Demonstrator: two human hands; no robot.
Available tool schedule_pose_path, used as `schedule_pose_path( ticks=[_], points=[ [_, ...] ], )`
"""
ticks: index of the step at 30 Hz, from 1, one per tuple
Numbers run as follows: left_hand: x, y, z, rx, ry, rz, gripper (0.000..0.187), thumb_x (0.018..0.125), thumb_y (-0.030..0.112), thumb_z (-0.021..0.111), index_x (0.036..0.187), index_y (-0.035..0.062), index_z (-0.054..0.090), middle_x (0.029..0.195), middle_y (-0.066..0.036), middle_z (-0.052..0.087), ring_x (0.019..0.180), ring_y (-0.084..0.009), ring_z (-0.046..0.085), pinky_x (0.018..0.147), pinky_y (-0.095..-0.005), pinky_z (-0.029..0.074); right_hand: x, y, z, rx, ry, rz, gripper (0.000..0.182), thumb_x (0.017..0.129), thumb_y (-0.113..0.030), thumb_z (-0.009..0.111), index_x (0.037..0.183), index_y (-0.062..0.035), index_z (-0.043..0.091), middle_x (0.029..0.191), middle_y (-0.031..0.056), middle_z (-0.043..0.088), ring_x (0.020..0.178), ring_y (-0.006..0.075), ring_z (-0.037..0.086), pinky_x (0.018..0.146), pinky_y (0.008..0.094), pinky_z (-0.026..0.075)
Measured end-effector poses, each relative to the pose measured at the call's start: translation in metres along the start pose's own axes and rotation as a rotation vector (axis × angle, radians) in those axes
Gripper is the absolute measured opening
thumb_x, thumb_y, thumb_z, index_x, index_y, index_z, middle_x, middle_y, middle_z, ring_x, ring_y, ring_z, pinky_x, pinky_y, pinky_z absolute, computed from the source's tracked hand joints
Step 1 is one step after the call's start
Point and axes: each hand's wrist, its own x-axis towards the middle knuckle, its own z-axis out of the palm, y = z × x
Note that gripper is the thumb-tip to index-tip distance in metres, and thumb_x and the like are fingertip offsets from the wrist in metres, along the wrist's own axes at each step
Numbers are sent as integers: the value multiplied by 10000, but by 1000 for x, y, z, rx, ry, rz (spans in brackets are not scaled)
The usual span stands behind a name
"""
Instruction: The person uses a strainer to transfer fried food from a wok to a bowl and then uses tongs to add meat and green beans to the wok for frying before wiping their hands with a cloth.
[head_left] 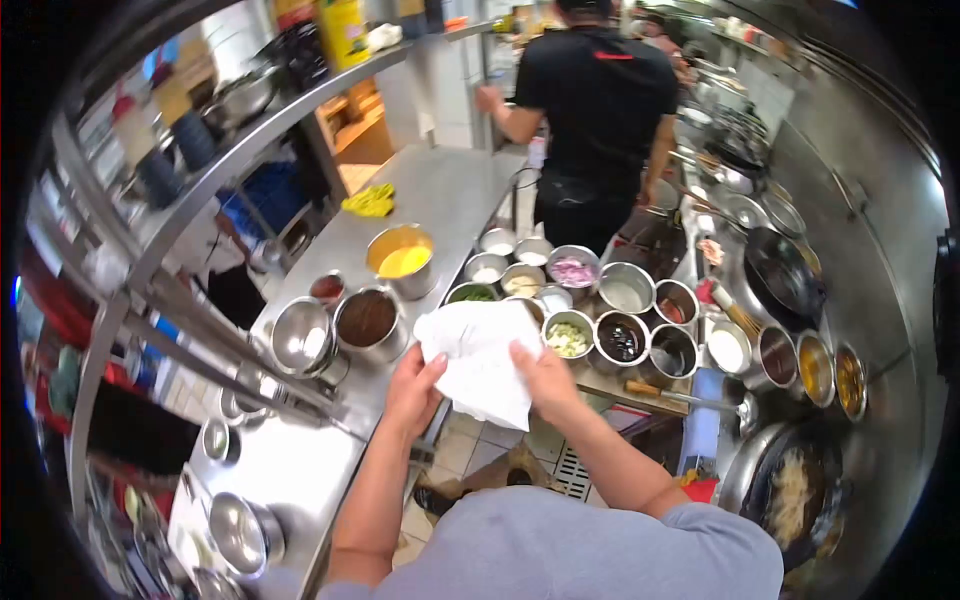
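Observation:
A crumpled white cloth or paper (pixel 480 360) is held up in front of my body, its lower corner hanging down. My left hand (pixel 415 388) pinches its left edge between thumb and fingers. At the right edge my right hand (pixel 545 380) grips it, thumb on top. Just beyond it, metal pots of ingredients stand close together, among them one with chopped green pieces (pixel 568 337) and one with dark sauce (pixel 621 338). To the left is a pot of dark brown powder or paste (pixel 368 320).
A person in a black shirt (pixel 598 110) stands ahead between the steel counter (pixel 450 180) and the stove side. A wok with food in oil (pixel 795 490) is at lower right. A ladle (pixel 700 400) lies near my right arm. Metal shelf rails (pixel 200 200) rise at left.

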Motion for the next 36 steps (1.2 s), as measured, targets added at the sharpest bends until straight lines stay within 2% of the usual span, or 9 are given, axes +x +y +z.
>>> schedule_pose_path(
  ticks=[6,8,13,17,22,23,28,33,36],
  points=[
    [2,-1,-5,-282,-98,-14,404,841,106,546,1210,43,394,1087,-99,553,933,-187,579,831,-318,463,3,-2,-12,-47,-59,-97,256,894,-213,504,993,12,573,884,49,620,746,108,574,665,251,464],
    [4,-12,-14,-182,-32,-219,418,822,113,577,1199,27,418,1082,-100,559,944,-194,573,834,-324,455,2,-1,-14,-197,-13,-98,227,896,-200,500,977,-7,587,877,32,623,759,100,577,676,252,468],
    [8,-28,-9,227,-115,-69,371,795,106,611,1126,-8,489,1075,-99,568,989,-185,544,841,-311,441,14,15,-44,-645,35,-351,218,862,-209,537,875,-6,616,713,65,629,639,107,545,612,291,438],
    [8,-34,-15,168,-38,-15,414,793,93,598,1171,16,447,1133,-112,534,1030,-231,527,900,-369,417,0,-10,-38,-535,3,-346,225,847,-214,553,910,-3,605,740,91,627,672,140,561,635,305,439],
    [10,-47,0,34,-1,28,348,850,76,529,1178,15,429,1132,-100,534,1034,-215,525,903,-360,419,-10,-16,-31,-466,-5,-445,409,839,-249,574,1144,7,480,1022,135,582,938,191,552,823,303,419],
    [11,-52,3,156,69,65,353,853,67,515,1189,12,421,1132,-98,532,1023,-195,523,892,-333,414,-12,-12,-31,-617,65,-386,602,824,-220,604,1292,19,311,1169,138,491,1051,198,480,909,293,373],
    [21,-83,6,474,143,233,273,845,17,498,1112,32,440,1005,-54,539,895,-132,515,787,-287,431,-12,11,-21,-822,-159,-612,690,803,-273,607,1309,37,255,1316,211,304,1217,285,336,1008,347,271],
    [21,-102,-4,132,162,-162,298,829,78,528,1118,69,459,985,-54,559,870,-171,557,751,-309,457,-9,36,-25,-871,-277,-651,675,801,-284,595,1311,15,269,1344,216,280,1248,352,290,1019,366,259],
    [20,-112,-31,-252,-21,-374,280,837,173,522,1091,60,491,977,-65,578,843,-190,579,741,-348,469,-2,43,-50,-1011,-330,-644,669,814,-286,569,1323,8,248,1367,215,251,1209,364,339,983,368,313]
  ],
)
